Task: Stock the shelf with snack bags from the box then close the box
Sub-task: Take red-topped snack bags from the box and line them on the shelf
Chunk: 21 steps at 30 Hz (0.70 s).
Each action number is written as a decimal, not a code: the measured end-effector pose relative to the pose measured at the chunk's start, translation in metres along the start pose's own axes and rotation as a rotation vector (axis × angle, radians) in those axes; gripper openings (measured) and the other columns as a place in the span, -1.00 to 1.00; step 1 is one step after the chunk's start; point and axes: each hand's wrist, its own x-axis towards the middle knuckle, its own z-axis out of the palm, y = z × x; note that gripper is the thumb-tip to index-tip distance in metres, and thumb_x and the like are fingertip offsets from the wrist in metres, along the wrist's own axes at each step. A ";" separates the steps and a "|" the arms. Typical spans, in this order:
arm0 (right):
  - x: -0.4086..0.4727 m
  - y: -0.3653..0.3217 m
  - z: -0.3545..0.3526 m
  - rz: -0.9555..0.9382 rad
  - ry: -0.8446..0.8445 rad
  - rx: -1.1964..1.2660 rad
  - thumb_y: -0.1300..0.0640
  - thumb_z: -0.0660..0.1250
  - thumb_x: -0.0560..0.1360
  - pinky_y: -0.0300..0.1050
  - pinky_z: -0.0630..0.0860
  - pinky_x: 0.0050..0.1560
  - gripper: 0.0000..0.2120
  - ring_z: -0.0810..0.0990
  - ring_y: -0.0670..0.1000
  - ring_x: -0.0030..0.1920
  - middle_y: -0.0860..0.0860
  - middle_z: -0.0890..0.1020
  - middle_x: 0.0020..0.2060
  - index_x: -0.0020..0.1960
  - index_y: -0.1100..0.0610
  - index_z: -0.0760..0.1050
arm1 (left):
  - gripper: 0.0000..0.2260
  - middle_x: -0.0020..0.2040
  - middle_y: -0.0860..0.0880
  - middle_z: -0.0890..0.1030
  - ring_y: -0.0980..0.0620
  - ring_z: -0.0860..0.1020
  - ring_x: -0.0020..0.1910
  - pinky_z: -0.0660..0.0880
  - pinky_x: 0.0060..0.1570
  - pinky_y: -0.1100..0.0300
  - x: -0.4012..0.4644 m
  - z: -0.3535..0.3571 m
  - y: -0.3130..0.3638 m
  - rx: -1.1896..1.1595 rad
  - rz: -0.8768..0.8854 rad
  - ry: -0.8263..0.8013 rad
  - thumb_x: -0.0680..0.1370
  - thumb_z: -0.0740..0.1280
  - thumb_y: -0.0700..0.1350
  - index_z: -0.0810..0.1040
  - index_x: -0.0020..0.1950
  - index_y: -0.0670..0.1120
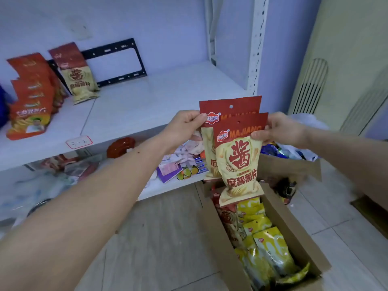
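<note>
Two red-and-cream snack bags hang upright over the open cardboard box (294, 227). My left hand (184, 128) pinches the top left corner of the rear bag (228, 106). My right hand (281, 129) pinches the right edge of the front bag (238, 162), which overlaps the rear one. The box on the floor holds several yellow bags (270, 246) and red-and-cream ones. On the white shelf (147, 106) at the left stand matching red-and-cream bags (77, 76) and a row of orange-red bags (31, 95).
A black metal frame (117, 61) leans against the wall behind the shelf. The lower shelf holds mixed packets (180, 164) and a red object (120, 147). A second box (294, 164) with blue packets sits behind the open one. A white shelf post (257, 45) rises at right.
</note>
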 end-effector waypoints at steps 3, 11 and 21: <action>-0.002 -0.027 0.000 -0.021 0.013 -0.007 0.28 0.35 0.52 -0.03 0.57 -0.06 -0.85 0.64 0.05 -0.11 0.18 0.69 -0.03 0.08 0.28 0.55 | -0.74 0.03 -0.10 0.69 -0.02 0.67 -0.02 0.62 -0.02 0.03 -0.006 -0.016 0.023 -0.006 -0.019 0.042 0.68 0.13 -0.07 0.56 0.11 -0.17; 0.013 -0.116 0.031 -0.111 0.030 -0.060 0.26 0.33 0.54 -0.15 0.59 -0.08 -0.87 0.65 -0.04 -0.07 0.02 0.68 -0.05 0.09 0.20 0.54 | -0.72 0.05 -0.10 0.64 -0.05 0.63 -0.04 0.63 -0.14 0.08 -0.027 -0.083 0.053 0.010 -0.032 0.217 0.69 0.05 -0.05 0.48 0.19 -0.15; 0.045 -0.197 0.099 -0.179 0.066 -0.132 0.28 0.34 0.53 -0.18 0.53 -0.24 -0.87 0.61 -0.05 -0.15 0.05 0.65 -0.07 0.06 0.13 0.53 | -0.76 0.12 -0.03 0.60 -0.02 0.61 0.05 0.64 -0.08 0.02 -0.079 -0.211 0.041 0.003 -0.027 0.449 0.69 0.04 -0.03 0.44 0.16 -0.09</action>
